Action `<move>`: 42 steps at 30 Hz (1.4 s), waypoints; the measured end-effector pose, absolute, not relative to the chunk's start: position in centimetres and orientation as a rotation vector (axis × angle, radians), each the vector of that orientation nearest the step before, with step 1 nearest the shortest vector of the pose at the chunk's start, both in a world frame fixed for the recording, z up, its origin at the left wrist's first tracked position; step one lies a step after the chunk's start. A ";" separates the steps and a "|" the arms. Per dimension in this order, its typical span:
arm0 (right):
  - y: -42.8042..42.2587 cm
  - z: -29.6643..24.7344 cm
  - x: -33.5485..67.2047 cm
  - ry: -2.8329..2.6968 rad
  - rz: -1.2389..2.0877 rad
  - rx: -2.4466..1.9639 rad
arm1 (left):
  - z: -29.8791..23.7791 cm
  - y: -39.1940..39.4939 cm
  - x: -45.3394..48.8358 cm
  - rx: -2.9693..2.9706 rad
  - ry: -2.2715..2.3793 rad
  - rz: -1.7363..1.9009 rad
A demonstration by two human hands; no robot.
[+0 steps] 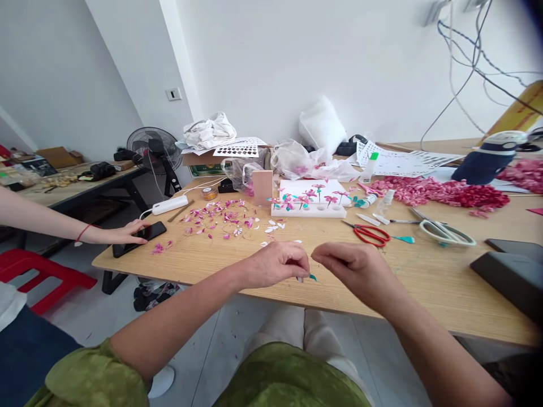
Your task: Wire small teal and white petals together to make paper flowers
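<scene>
Over the table's front edge, my left hand point(278, 264) is closed in a pinch. A small teal petal-like piece point(313, 277) shows just past its fingertips, with a bit of white beside it; I cannot tell whether the hand holds it. My right hand point(358, 268) is pinched just to the right, fingertips pointing left, and what it holds is too small to make out. Beyond the hands, a white foam holder point(305, 212) carries several pink and teal wire-stemmed flowers point(304, 200). Loose pink petal pieces point(220, 217) lie scattered to its left, with white petals point(274, 226) nearer my hands.
Red-handled scissors point(371, 234), white-handled scissors point(447, 233) and a clear spray bottle point(385, 203) lie to the right. Behind are pink bundles point(441, 192) and a blue flask point(487, 158). At the left, another person's hand point(127, 233) touches a black phone point(139, 238).
</scene>
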State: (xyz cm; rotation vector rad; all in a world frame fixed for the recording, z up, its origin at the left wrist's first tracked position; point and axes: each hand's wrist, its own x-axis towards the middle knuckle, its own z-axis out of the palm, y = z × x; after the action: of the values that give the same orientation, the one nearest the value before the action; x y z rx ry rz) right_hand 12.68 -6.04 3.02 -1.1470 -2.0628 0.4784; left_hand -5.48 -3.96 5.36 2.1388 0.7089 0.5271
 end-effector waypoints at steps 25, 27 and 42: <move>-4.2 1.8 12.3 -1.756 1.102 -0.961 | 5.1 -4.5 -5.5 1.739 0.718 0.762; -4.0 0.1 11.6 -1.574 1.246 -0.927 | 4.7 -4.5 -5.5 1.583 0.724 0.856; -6.2 1.7 11.2 -2.025 0.539 -1.227 | 3.7 -3.5 -5.4 2.215 0.867 0.714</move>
State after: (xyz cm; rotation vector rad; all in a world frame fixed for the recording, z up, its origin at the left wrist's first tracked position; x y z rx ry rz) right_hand 11.21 -6.22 1.73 -1.2265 -2.0247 0.5387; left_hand -5.38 -3.53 3.75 2.2155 0.8670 0.7143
